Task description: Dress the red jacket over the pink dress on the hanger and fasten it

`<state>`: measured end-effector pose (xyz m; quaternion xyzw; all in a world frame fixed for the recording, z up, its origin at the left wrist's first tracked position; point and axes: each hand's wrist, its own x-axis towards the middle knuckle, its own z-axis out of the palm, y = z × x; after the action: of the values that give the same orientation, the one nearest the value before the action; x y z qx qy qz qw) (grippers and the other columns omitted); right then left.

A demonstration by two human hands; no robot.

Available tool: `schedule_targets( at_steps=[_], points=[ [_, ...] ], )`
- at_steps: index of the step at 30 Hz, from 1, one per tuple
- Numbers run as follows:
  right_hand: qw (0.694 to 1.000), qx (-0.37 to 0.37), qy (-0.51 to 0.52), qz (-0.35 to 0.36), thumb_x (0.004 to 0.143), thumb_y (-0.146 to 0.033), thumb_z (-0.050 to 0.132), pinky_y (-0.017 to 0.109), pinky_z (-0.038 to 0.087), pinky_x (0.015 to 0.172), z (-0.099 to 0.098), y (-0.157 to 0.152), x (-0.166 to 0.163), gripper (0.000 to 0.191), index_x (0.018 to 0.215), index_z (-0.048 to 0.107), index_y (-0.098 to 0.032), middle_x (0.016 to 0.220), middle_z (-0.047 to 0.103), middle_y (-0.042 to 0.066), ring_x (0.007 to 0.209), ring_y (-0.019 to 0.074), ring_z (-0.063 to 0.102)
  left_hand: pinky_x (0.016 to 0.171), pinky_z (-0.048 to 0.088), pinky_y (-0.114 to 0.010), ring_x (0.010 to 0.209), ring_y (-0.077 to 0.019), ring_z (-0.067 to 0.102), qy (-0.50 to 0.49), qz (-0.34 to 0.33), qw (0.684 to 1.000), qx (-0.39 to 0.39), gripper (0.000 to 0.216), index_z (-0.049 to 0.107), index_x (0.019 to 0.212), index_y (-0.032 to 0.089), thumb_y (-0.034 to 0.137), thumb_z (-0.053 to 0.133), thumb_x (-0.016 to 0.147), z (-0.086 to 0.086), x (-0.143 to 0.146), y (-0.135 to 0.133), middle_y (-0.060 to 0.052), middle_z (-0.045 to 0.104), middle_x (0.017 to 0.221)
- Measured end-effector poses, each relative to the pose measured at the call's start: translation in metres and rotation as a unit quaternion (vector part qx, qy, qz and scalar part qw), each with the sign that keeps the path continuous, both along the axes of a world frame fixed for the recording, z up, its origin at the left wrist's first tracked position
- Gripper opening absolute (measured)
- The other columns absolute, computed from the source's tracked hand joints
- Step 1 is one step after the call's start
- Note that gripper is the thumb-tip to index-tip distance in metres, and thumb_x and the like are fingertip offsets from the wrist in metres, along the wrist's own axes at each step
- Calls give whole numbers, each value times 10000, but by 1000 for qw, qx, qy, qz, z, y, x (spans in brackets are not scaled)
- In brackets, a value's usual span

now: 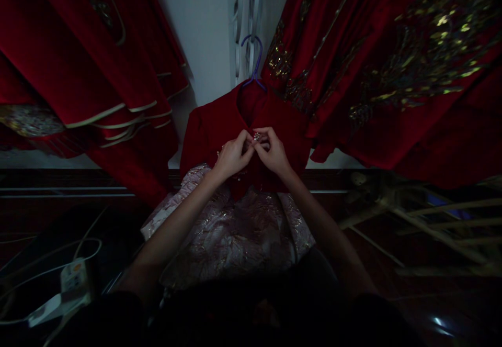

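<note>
A short-sleeved red jacket (215,122) hangs before me on a purple hanger (257,67). My left hand (234,154) is closed in a pinch at the jacket's front, just below the neckline. Opposite it, my right hand (273,152) pinches there too, fingertips meeting the left ones. A small beaded ornament (257,136) shows between the right thumb and forefinger; its exact kind is too dark to tell. Beads also show on the jacket beside and below my left hand. Pale pink shiny brocade fabric (243,226) spreads beneath the jacket.
Red garments with cream edging (117,85) hang at the left. Gold-sequined red garments (423,64) hang at the right. A power strip (74,281) with cords lies at lower left. A wooden rack or chair frame (415,216) stands at right.
</note>
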<state>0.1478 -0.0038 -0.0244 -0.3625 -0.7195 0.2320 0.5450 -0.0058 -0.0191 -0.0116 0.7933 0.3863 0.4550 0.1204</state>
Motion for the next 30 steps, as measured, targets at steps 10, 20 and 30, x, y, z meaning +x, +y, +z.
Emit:
schedule_targets(
  at_steps=[10,20,30],
  points=[
    [989,22,-143,-1,793,-154,519,465,342,1124,-30,-37,15,840,1508,85,-232,1526,271,110,1372,251,349,872,498,-313,913,-134,650,-238,-92,956,-145,268,553,1132,194,288,409,926,-45,22,5,-70,683,1062],
    [994,-78,-69,-22,802,-301,630,272,511,653,14,-48,86,270,1039,525,-227,814,613,5,720,135,602,985,476,-432,1334,-254,420,-312,-69,926,-203,473,471,1314,282,484,506,888,-64,25,-7,-73,419,1467],
    [986,-117,-71,100,713,-356,752,275,542,711,30,-66,85,304,973,641,-243,925,633,21,799,132,608,652,527,-238,733,-121,643,-388,44,910,-143,287,623,817,173,435,517,865,-61,-14,-7,-52,696,892]
  ],
)
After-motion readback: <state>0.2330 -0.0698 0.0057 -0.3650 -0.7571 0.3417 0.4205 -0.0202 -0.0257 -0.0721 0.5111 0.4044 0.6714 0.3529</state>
